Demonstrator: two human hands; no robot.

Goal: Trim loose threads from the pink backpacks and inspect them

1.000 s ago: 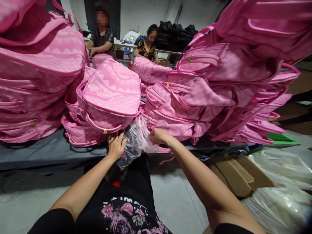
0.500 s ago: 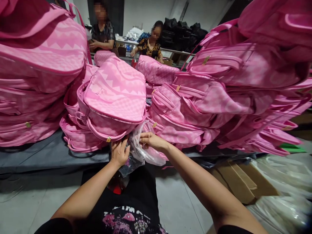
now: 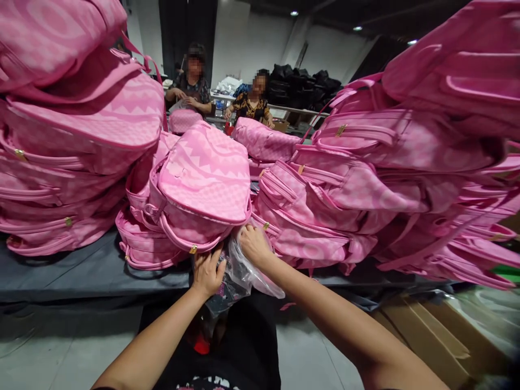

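Note:
A clear plastic bag [image 3: 244, 273] hangs at the front edge of the dark table [image 3: 81, 271], just below a pink checked backpack [image 3: 203, 187]. My left hand [image 3: 208, 271] grips the bag's left side, fingers curled, right under the backpack's gold zipper pull. My right hand [image 3: 252, 245] pinches the bag's upper edge, pressed against the backpack's lower right corner. Something dark lies inside the bag; I cannot make it out.
Tall stacks of pink backpacks rise at the left [image 3: 69, 141] and right [image 3: 385, 179]. Two other people [image 3: 194, 89] [image 3: 254, 103] sit at a far table. Cardboard boxes [image 3: 430, 336] lie on the floor at the right.
My right hand has moved left along the bag's edge toward the backpack. My left hand stays on the bag. The view has tilted up.

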